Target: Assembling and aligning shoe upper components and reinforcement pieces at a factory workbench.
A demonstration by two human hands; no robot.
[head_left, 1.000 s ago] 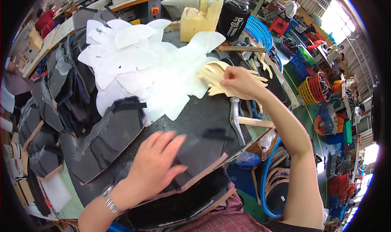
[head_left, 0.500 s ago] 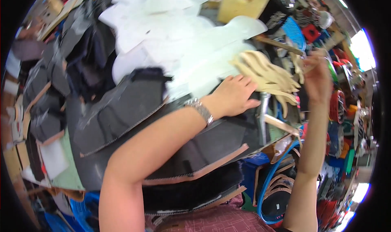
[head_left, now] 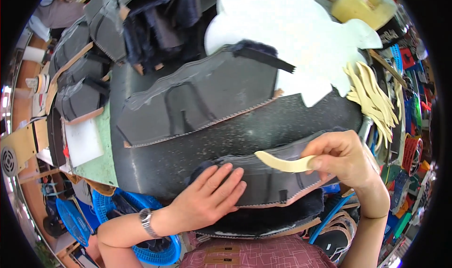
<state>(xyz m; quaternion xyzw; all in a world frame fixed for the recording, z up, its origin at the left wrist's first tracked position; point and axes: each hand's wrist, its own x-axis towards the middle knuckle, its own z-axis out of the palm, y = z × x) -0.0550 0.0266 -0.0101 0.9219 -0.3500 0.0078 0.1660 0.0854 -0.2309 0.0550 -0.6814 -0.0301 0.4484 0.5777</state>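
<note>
Hands both busy at the table's near edge: right hand pinching one curved cream strip, left hand unclenched, flat on one dark fuzzy-edged panel.

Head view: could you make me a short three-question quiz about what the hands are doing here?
1. True or false: the left hand lies flat on the dark fabric panel.
2. What does the right hand pinch? A) scissors B) a cream curved strip C) a blue basket
3. What is worn on the left wrist?

Key: 1 true; 2 B; 3 a metal wristwatch.
</note>
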